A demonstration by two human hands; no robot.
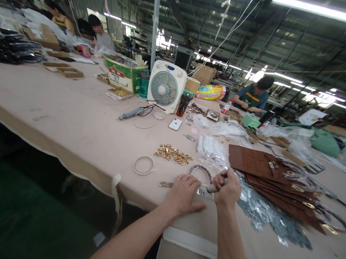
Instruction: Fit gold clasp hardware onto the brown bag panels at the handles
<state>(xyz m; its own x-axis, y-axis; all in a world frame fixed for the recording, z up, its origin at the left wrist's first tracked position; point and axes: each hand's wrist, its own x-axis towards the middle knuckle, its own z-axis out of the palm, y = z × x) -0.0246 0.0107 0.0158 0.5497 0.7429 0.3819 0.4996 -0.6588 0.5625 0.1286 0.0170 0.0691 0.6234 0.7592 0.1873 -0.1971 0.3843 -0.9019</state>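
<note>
**Both hands down at the near edge, working a bit of hardware**

Looking through the head cam: my left hand (184, 193) lies palm-down at the near edge of the table (76, 121), fingers together and pressed flat over the right end of a metal strip (166, 184). The rest of the strip pokes out to the left of the hand.

My right hand (227, 190) is just to the right of it, curled into a fist around a pale-handled tool (213, 189). The tool's tip points left at a small metal fitting (200, 191) sitting between the two hands. I can't tell if the tip actually touches it, it's too small to make out.

Just beyond the hands there's a curved silvery handle loop (201, 169). A stack of brown leather panels (254, 161) fans out to the right, with a heap of shiny silver scraps (261, 211) at its near side.

A bit farther and to the left are a pile of gold fittings (173, 153) and a tape ring (143, 165). Well beyond those are a white phone (175, 124), a grey rotary tool (130, 113) and a white box fan (166, 87).

On the far right a co-worker in green (253, 95) is bent over the table.
</note>
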